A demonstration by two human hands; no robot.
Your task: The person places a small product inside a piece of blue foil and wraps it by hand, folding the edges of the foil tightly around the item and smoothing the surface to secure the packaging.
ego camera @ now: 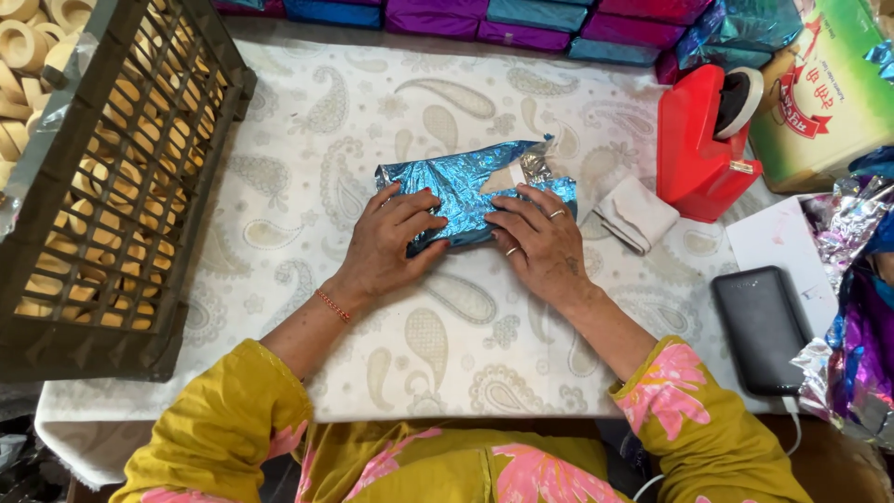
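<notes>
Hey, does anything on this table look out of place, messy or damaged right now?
Mostly tidy. The blue foil packet under both hands is crinkled, its right end open. Loose foil sheets spill in a heap at the table's right edge.
</notes>
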